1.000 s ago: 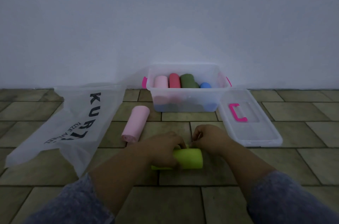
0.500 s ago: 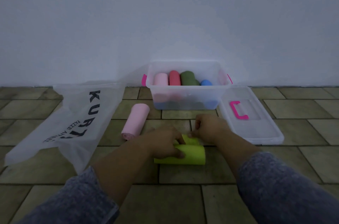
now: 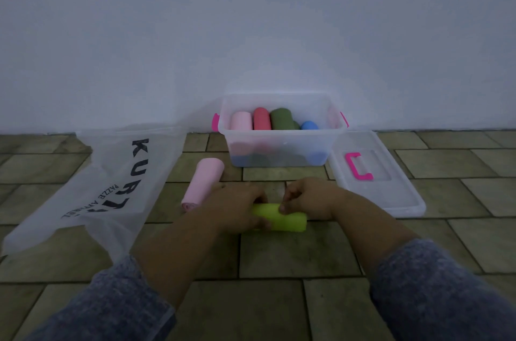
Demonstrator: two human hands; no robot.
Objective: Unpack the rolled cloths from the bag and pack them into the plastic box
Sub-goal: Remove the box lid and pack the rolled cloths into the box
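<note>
Holding the lime-green rolled cloth point(image 3: 289, 220) down on the tiled floor point(image 3: 293, 254) with both hands here. The left hand point(image 3: 240, 205) wraps over its left end and the right hand point(image 3: 310, 198) pinches its top edge, so each grip is clamped on that roll. A pink rolled cloth point(image 3: 205, 183) lies just beside the left hand, next to the flat bag point(image 3: 92, 187). The plastic box point(image 3: 279, 132) by the wall holds pink, red, dark green and blue rolls, and its lid point(image 3: 391, 198) sits to the right of it.
</note>
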